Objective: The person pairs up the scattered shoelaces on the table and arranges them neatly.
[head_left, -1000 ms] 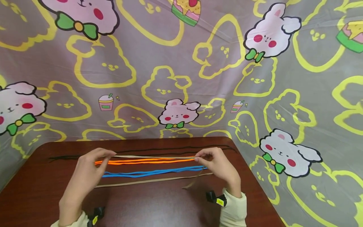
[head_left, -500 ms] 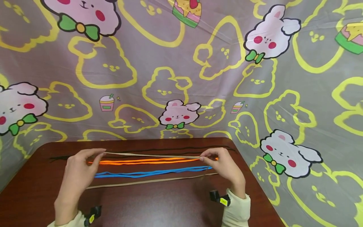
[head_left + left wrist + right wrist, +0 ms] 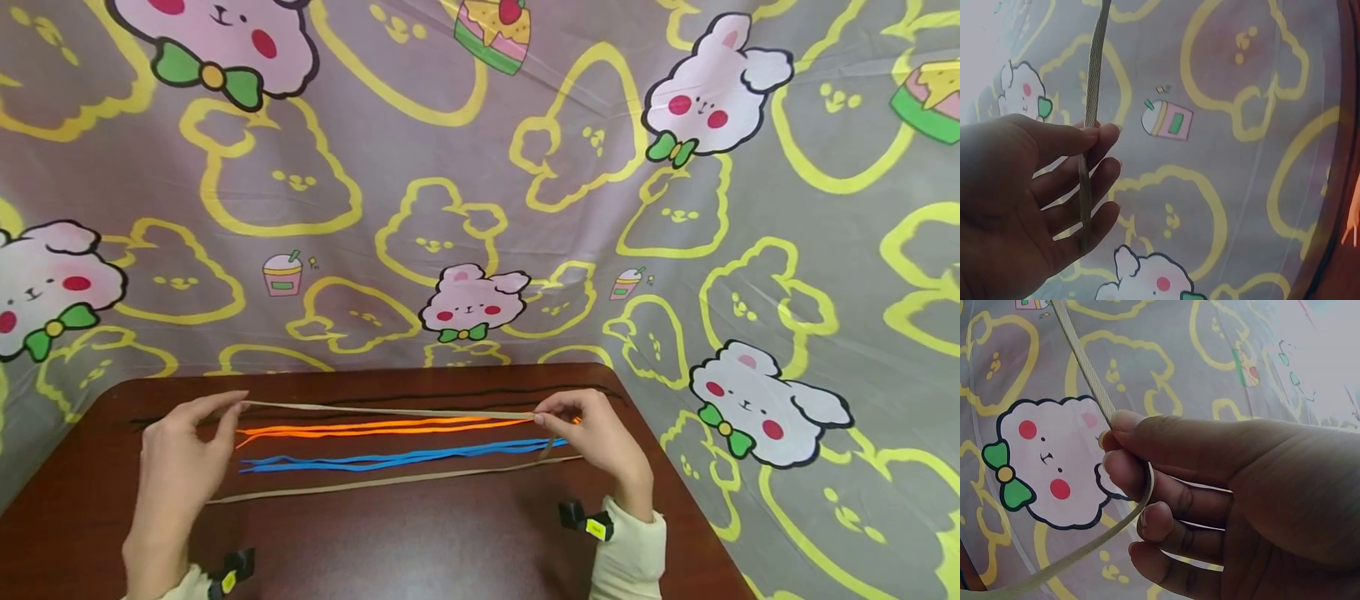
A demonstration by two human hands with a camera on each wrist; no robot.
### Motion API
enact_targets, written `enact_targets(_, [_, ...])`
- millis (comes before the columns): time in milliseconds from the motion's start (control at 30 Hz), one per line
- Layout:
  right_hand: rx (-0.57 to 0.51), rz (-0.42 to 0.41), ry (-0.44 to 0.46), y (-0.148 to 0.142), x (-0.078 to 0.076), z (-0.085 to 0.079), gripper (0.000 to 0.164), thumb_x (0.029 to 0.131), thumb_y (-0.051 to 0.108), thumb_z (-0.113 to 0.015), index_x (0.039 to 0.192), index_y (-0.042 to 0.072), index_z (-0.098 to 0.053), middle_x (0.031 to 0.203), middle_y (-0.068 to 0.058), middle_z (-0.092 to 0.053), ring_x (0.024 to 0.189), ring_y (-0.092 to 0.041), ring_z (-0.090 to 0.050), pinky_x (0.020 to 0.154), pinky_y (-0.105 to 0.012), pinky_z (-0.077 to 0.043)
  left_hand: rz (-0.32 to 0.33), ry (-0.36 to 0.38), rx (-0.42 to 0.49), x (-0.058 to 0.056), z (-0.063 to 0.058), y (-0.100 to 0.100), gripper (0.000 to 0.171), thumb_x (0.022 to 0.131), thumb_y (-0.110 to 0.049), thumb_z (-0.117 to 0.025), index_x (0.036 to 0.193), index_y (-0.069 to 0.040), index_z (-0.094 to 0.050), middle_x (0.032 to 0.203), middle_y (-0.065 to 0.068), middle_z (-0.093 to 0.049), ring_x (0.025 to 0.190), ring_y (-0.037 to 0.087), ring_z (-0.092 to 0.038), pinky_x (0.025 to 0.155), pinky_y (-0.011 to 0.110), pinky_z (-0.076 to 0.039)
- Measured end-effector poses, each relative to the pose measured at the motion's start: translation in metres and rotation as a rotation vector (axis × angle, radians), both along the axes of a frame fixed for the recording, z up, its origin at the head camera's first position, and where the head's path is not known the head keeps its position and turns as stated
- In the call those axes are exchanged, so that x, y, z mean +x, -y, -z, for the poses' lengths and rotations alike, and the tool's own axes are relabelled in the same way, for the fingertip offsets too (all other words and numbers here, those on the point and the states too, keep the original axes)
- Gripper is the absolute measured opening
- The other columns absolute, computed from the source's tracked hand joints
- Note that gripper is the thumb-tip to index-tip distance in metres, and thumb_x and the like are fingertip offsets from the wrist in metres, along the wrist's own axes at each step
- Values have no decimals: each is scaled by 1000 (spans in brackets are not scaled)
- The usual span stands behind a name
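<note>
A flat beige cord is stretched nearly straight between my two hands, above the table. My left hand pinches it between thumb and index finger; in the left wrist view a short tail of the cord runs down across the other fingers. My right hand pinches the cord near its other side. There, in the right wrist view, a loose length of the cord curves out below the fingers. Just under the stretched cord lie orange cords, then blue cords.
A second beige cord lies nearest the front, its ends partly hidden by my hands. Thin black cords lie along the back of the brown table. A patterned cloth rises behind and at the right.
My left hand has moved left, and my right hand slightly right, so a longer stretch of beige cord now spans between them. More of the orange and blue cords' left ends shows.
</note>
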State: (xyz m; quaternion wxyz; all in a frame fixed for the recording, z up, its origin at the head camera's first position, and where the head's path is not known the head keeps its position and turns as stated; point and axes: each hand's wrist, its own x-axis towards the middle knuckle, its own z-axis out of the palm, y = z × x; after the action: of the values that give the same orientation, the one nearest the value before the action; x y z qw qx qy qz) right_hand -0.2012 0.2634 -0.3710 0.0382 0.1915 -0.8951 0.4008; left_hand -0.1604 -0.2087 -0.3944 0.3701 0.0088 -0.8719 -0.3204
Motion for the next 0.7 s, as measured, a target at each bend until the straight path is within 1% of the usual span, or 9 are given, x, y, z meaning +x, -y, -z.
enact_targets(67, [7,2,-6,-2,-1,-1,3,93,23,-76,93,20,-78,83,6,-72,75,-14,-63,66,-30,-51,-16,12,-4,2,2,4,18,89,2,-73,106,-1,-77,102,24,-75,95,46,-68,73,33,-43])
enact_targets(167, [30,-2,-13,-5,-2,0,3,93,22,-76,93,19,-78,82,8,-71,73,-12,-62,66,-30,-51,-27,62,-19,4,5,10,18,91,1,-72,108,0,-76,105,26,-73,98,49,-66,75,49,-46])
enact_targets(233, [50,-5,-14,-8,-3,1,4,93,21,-76,92,18,-78,81,9,-70,72,-11,-60,64,-29,-51,-26,91,-46,5,7,16,19,91,2,-71,109,0,-75,107,29,-72,89,49,-66,67,53,-45])
enact_targets(300, [65,-12,-10,-10,-4,3,4,93,20,-76,92,17,-78,80,9,-69,71,-10,-59,63,-28,-50,-23,118,-78,7,8,22,21,90,4,-69,110,0,-75,108,30,-71,75,43,-63,57,45,-40])
enact_targets(367, [77,-20,-5,-13,-5,5,4,93,20,-75,92,16,-78,80,9,-70,70,-10,-59,63,-27,-50,-21,150,-112,9,8,29,24,90,6,-67,111,0,-74,109,31,-70,60,32,-51,51,37,-30])
enact_targets(433, [87,-23,6,-16,-5,7,4,94,19,-74,92,17,-77,81,7,-71,70,-10,-60,63,-27,-51,-19,190,-135,11,8,36,27,89,8,-64,113,0,-73,110,32,-68,57,22,-37,50,33,-23])
enact_targets(500, [93,-22,20,-20,-6,9,5,95,19,-74,92,18,-77,81,4,-71,69,-10,-59,63,-27,-51,-17,229,-154,13,9,42,28,88,7,-64,114,0,-72,109,32,-67,56,19,-32,50,33,-22])
enact_targets(567, [97,-19,34,-24,-6,13,6,95,20,-73,90,19,-77,81,3,-72,68,-9,-60,62,-27,-51,-17,254,-173,14,9,47,24,89,3,-68,113,0,-73,102,32,-69,56,20,-34,49,34,-23])
enact_targets(700, [111,-5,37,-34,-5,22,8,94,20,-74,89,16,-77,79,6,-71,65,-8,-57,60,-26,-49,-43,289,-207,15,13,56,19,90,-10,-75,107,-1,-75,79,24,-70,53,20,-36,47,35,-25])
